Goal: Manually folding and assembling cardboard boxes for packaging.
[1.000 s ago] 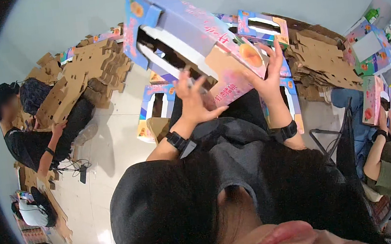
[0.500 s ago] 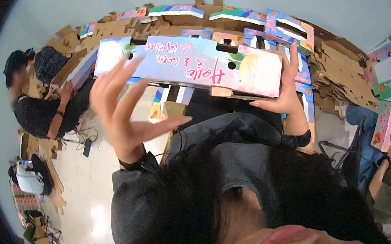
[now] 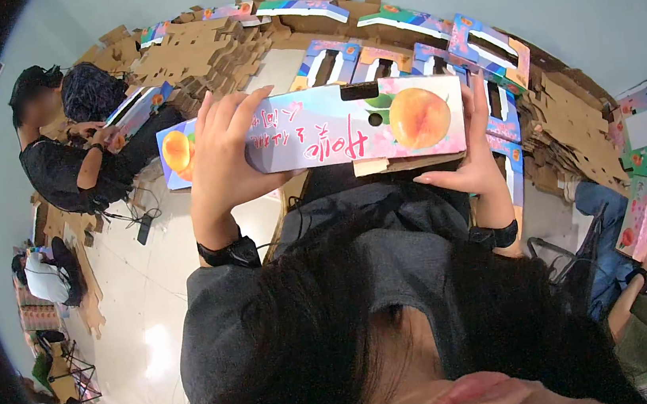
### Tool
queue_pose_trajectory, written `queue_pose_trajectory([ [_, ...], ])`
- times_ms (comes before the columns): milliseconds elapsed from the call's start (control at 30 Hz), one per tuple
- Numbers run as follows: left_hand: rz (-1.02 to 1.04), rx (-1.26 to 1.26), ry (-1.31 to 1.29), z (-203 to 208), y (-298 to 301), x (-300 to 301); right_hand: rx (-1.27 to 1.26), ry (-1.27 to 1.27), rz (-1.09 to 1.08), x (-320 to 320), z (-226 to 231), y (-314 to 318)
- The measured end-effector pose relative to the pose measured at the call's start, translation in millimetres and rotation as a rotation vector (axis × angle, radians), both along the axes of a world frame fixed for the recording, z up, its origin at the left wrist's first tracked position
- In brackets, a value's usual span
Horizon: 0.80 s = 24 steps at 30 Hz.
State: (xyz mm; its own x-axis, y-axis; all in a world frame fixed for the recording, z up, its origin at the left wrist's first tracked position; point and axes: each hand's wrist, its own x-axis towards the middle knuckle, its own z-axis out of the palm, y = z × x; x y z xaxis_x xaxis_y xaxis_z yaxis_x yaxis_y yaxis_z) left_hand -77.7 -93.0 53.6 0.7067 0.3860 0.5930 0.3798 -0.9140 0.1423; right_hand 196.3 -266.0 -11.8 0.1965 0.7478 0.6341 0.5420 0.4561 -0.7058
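A long printed cardboard box [image 3: 323, 128] with peach pictures is held up in front of my chest, its long side facing me and its lettering upside down. My left hand [image 3: 224, 153] clasps it left of the middle, fingers over the upper edge and thumb along the lower one. At the other end my right hand [image 3: 479, 154] grips the box, fingers up behind its right side and thumb underneath. A dark slot and a round hole show near the upper edge. One small bare cardboard flap [image 3: 371, 167] sticks out below.
Several finished-looking boxes [image 3: 324, 64] stand beyond mine. Stacks of flat brown cardboard [image 3: 191, 53] lie along the wall and at the right [image 3: 573, 114]. At the left a person in black [image 3: 69, 175] handles a box; at the right another person's hands hold a box [image 3: 641, 218].
My left hand, spread open before, has closed on the box. The box has tilted level and turned so its peach side faces me squarely. The person at the left has turned their box.
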Motion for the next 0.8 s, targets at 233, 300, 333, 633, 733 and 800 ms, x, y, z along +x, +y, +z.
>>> queue_pose_trajectory([
  [233,0.005,0.002,0.009,-0.5,-4.4,6.0,0.057,0.354,0.072,-14.0,-3.9,13.0],
  [300,-0.004,0.005,0.010,-0.8,-4.5,7.9,0.011,0.256,0.011,-4.1,-8.2,10.8],
  [333,-0.005,-0.004,-0.001,-1.6,-4.6,8.7,-0.033,0.155,-0.050,-0.5,-11.5,10.5],
  [633,0.008,0.015,-0.018,-4.2,-1.6,6.7,-0.030,-0.010,-0.230,-6.7,-12.4,11.4],
  [733,0.000,0.013,-0.036,-9.3,0.5,4.0,-0.017,-0.015,-0.199,-2.5,-23.9,12.3],
  [800,-0.016,0.018,-0.063,-13.9,6.4,-0.9,0.037,-0.001,-0.175,2.4,-26.9,13.3],
])
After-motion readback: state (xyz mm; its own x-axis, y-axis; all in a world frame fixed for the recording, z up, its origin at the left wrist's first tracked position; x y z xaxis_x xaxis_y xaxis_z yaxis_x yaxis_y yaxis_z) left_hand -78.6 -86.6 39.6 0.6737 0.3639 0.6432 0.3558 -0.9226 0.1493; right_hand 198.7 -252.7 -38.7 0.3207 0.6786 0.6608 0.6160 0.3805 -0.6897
